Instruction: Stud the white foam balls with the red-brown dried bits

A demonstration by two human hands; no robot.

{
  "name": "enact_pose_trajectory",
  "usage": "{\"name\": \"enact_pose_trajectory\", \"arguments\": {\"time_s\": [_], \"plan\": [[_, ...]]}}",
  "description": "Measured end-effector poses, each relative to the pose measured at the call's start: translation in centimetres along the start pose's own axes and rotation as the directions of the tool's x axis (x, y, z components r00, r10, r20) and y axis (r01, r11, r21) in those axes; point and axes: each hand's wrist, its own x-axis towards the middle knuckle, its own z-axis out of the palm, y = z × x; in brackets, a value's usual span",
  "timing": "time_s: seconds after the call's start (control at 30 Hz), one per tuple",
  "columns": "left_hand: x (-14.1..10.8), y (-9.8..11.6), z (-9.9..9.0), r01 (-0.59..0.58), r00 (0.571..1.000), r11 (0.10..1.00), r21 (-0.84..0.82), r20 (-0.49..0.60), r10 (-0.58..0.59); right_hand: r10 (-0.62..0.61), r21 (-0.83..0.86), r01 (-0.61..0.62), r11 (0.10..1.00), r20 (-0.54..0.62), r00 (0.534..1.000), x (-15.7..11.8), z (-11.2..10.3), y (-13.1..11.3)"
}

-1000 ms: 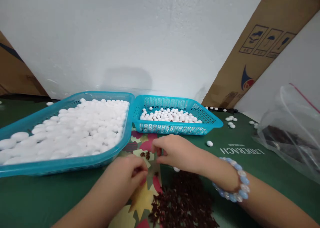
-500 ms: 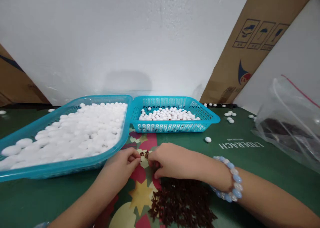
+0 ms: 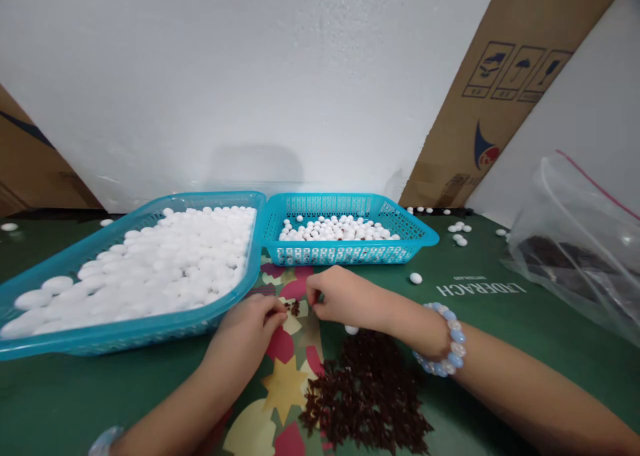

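Note:
My left hand (image 3: 256,324) pinches a small dark brown piece (image 3: 293,307) over the patterned strip of the green table cover. Just right of that piece is my right hand (image 3: 345,297), its fingers curled together; whether anything is between them is hidden. A white ball (image 3: 351,330) shows below my right hand. Nearer the front edge lies a pile of dark brown pieces (image 3: 367,396). Behind my left hand, a large blue basket (image 3: 150,324) holds many white balls. A smaller blue basket (image 3: 350,252) beyond both hands holds more white balls, with dark bits among them.
A clear plastic bag (image 3: 575,263) with dark contents stands at the right. One loose white ball (image 3: 416,279) lies before the small basket, and several others are scattered at the back right. A white panel (image 3: 240,76) and cardboard (image 3: 480,109) rise behind the table.
My right hand has moved up and slightly away from my left hand, uncovering the white ball and more of the dark pile. My left hand has shifted slightly right, still pinching.

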Motion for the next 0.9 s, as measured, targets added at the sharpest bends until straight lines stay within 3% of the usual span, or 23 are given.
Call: {"name": "enact_pose_trajectory", "arguments": {"time_s": [0.3, 0.5, 0.9], "plan": [[-0.3, -0.1, 0.2, 0.004, 0.998, 0.998, 0.061, -0.066, 0.001, -0.008, 0.090, 0.009, 0.996, -0.009, 1.000, 0.6, 0.1, 0.6], [-0.1, -0.2, 0.2, 0.084, 0.996, 0.982, -0.166, -0.019, -0.089, -0.041, 0.112, 0.043, 0.993, -0.018, 0.999, 0.7, 0.5, 0.8], [0.0, 0.3, -0.5, 0.197, 0.980, 0.954, -0.224, 0.045, -0.192, -0.071, 0.041, 0.075, 0.996, -0.100, 0.992, 0.8, 1.5, 0.7]]}}
